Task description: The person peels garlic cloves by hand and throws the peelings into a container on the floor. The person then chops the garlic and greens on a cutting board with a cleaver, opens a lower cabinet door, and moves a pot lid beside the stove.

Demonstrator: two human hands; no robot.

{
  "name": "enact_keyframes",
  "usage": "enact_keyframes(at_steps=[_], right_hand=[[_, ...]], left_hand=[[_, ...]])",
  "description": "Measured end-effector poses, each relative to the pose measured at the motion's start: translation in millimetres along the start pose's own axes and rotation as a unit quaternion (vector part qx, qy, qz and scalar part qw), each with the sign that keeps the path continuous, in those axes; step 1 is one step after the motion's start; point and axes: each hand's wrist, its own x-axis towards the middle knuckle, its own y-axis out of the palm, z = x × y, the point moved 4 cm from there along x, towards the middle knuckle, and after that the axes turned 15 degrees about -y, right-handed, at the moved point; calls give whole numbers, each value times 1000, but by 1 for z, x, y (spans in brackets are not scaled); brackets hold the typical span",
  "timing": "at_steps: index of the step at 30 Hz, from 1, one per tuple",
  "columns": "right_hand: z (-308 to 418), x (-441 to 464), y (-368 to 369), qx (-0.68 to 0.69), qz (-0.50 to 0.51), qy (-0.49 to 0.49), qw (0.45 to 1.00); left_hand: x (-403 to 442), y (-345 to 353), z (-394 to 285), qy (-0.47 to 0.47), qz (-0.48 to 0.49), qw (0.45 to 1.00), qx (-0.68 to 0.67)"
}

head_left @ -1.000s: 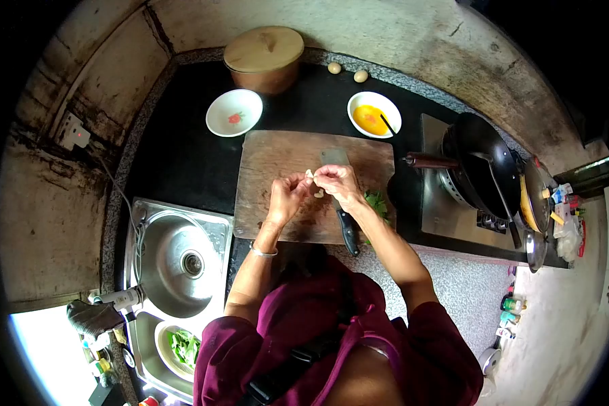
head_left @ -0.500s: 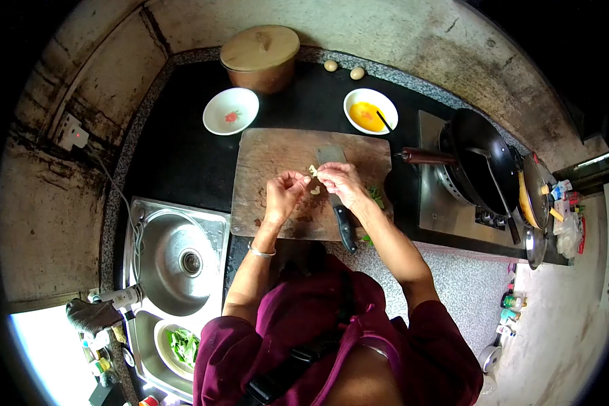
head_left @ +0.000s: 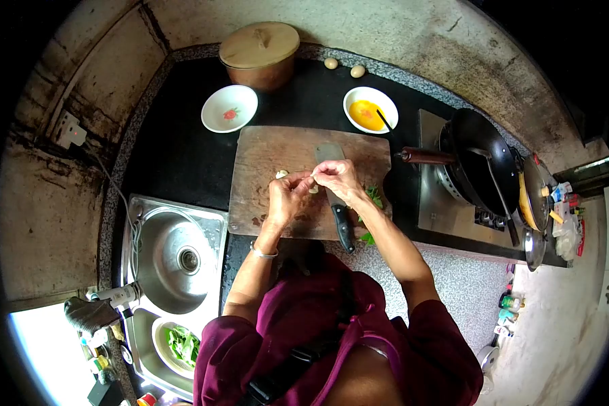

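Note:
Above the wooden cutting board (head_left: 257,169), my left hand (head_left: 289,195) and my right hand (head_left: 338,181) meet at the fingertips. Both are closed in a pinch around a small pale piece that looks like a garlic clove (head_left: 312,177), mostly hidden by the fingers. A whitish garlic piece (head_left: 281,174) shows at the far side of my left hand; whether it rests on the board or against the hand I cannot tell. Another clove (head_left: 314,189) lies just below the fingertips. The cleaver (head_left: 344,227) lies under my right hand, black handle towards me. Green herbs (head_left: 373,196) are beside my right wrist.
Behind the board stand a white bowl (head_left: 216,120), a bowl of beaten egg (head_left: 367,114) with a dark stick, a lidded pot (head_left: 257,71) and two eggs (head_left: 357,71). A wok (head_left: 477,139) sits on the stove at right. Left is a sink (head_left: 172,271) with leafy greens (head_left: 181,345).
My fingertips have come together, covering the pale piece seen between them before. A whitish garlic piece now shows beyond my left hand. The cleaver has stayed in place.

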Motion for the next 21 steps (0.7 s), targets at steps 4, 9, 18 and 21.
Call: enact_keyframes(at_steps=[4, 9, 18, 21], right_hand=[[11, 4, -2, -24, 22, -27, 999], [7, 5, 0, 7, 33, -33, 999], [-3, 6, 1, 34, 11, -36, 999], [-6, 4, 1, 130, -1, -7, 991]], left_hand=[[1, 0, -3, -83, 30, 994, -57], [6, 2, 1, -81, 68, 988, -116], [13, 5, 8, -89, 80, 976, -182], [14, 8, 13, -149, 88, 953, -250]])
